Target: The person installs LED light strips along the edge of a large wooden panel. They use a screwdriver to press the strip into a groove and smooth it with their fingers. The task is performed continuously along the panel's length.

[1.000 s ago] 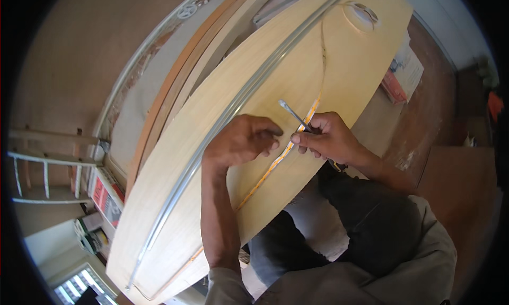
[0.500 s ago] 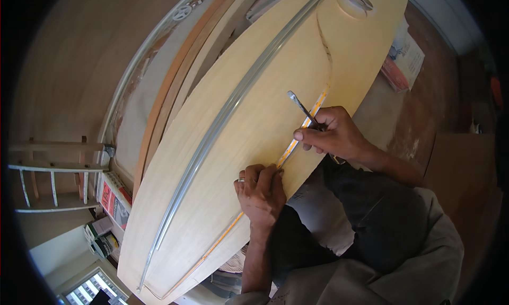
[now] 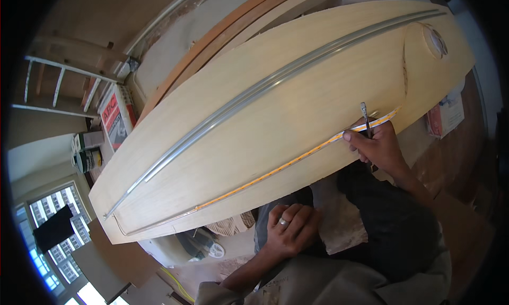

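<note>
A pale wooden board [image 3: 222,156] lies across in front of me. Along its near side, an LED strip [image 3: 275,171], white with yellow-orange segments, runs in a narrow metal channel. My right hand [image 3: 377,144] pinches the strip near the board's right part. That same hand also grips a dark tool, apparently a flat-blade screwdriver [image 3: 365,117], its metal tip pointing up. From there the strip trails to a reel [image 3: 436,43] at the far right. My left hand [image 3: 293,228], wearing a ring, is curled over my lap, off the board, with nothing visible in it.
Long grey metal profiles [image 3: 277,83] lie along the board's far side. Beyond are brown timber lengths [image 3: 207,54]. At left stand a printed bag [image 3: 115,119], cans [image 3: 87,159] and a ladder-like frame [image 3: 61,72]. Another bag [image 3: 445,117] sits past the right edge.
My left hand has let go of the strip and drawn back to my lap. My right hand still holds strip and tool. The view has turned, so the board lies flatter across it.
</note>
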Tool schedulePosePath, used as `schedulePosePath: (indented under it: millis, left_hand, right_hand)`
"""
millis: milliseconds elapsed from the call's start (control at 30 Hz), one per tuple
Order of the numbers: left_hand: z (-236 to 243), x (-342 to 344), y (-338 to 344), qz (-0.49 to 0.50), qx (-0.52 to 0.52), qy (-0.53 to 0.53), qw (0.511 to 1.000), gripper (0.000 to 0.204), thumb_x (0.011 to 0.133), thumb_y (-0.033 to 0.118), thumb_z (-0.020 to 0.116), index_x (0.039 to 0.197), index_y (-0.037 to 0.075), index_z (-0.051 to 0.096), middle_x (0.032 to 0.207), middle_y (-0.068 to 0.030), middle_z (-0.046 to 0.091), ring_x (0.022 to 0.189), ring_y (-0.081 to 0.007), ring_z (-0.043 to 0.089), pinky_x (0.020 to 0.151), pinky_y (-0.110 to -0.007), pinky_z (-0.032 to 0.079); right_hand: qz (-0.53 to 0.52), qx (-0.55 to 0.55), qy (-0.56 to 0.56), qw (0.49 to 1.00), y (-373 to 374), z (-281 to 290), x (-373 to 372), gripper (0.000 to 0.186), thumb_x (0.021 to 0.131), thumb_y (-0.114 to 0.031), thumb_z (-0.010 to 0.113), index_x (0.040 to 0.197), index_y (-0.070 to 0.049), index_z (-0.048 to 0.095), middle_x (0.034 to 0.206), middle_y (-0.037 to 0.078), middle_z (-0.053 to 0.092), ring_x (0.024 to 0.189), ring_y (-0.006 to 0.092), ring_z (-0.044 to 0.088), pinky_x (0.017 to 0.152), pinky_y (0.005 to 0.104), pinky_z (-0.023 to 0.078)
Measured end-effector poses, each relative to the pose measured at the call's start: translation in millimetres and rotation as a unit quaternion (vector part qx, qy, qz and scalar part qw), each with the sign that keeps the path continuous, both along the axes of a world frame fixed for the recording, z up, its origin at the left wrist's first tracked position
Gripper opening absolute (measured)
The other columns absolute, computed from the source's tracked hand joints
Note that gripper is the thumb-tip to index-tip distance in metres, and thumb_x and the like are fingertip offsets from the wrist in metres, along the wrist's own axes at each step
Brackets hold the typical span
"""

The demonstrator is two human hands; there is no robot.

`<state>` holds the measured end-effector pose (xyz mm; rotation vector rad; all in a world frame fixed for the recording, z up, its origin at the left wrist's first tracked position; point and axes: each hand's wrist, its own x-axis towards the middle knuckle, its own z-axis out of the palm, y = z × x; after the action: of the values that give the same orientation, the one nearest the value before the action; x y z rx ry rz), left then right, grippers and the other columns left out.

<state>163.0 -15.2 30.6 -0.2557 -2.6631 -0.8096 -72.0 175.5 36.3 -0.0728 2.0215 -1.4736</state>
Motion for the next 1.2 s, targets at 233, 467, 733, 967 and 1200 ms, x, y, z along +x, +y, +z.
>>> schedulePosePath:
  millis: [233,467,733,967,1200]
  left_hand:
    - [1.7,-6.3,-15.0,0.132,-0.052,-0.082,0.986,0.048,0.09,0.026,0.085,0.133,0.009,0.073,0.14,-0.0125,0.065,0.127,-0.0321,0.065,0.103,-0.048,0.047]
    - [-15.1,-15.0,-25.5,0.144,-0.03,-0.053,0.988,0.064,0.083,0.026,0.088,0.142,0.011,0.067,0.142,-0.0146,0.063,0.132,-0.0363,0.061,0.108,-0.052,0.043]
    - [-19.5,-44.4,-38.6,0.19,0.001,-0.036,0.981,0.042,0.081,0.007,0.084,0.122,0.013,0.075,0.12,-0.0083,0.066,0.109,-0.0312,0.064,0.098,-0.049,0.045]
    - [-23.9,-53.4,-35.4,0.247,0.047,-0.045,0.967,0.034,0.082,0.003,0.083,0.112,0.016,0.078,0.108,-0.0035,0.067,0.102,-0.0261,0.062,0.096,-0.046,0.043]
    - [-26.3,-52.1,-37.4,0.234,0.039,-0.046,0.97,0.033,0.082,0.004,0.082,0.113,0.017,0.078,0.106,-0.0024,0.066,0.099,-0.0263,0.061,0.095,-0.045,0.042]
  right_hand:
    - [-0.003,0.004,0.008,1.0,2.8,1.0,-3.4,0.023,0.099,-0.017,0.08,0.094,0.005,0.073,0.068,0.005,0.066,0.045,0.007,0.054,0.042,0.0253,0.043]
    - [0.189,0.073,0.018,0.979,51.4,38.9,-10.1,0.02,0.105,-0.011,0.063,0.118,0.005,0.063,0.087,0.012,0.068,0.082,0.0202,0.066,0.078,0.0386,0.053]
    - [0.362,0.159,0.383,0.835,8.2,56.4,13.6,0.02,0.097,-0.011,0.069,0.115,-0.005,0.06,0.09,0.014,0.067,0.082,0.0353,0.071,0.069,0.05,0.053]
    - [0.469,0.201,0.517,0.687,-7.8,46.8,10.3,0.024,0.094,-0.016,0.067,0.114,-0.008,0.059,0.08,0.005,0.058,0.063,0.0199,0.068,0.052,0.0358,0.052]
    - [0.463,0.219,0.531,0.675,-13.4,40.3,6.3,0.026,0.092,-0.017,0.069,0.115,-0.007,0.06,0.082,0.006,0.059,0.059,0.0195,0.067,0.05,0.0363,0.052]
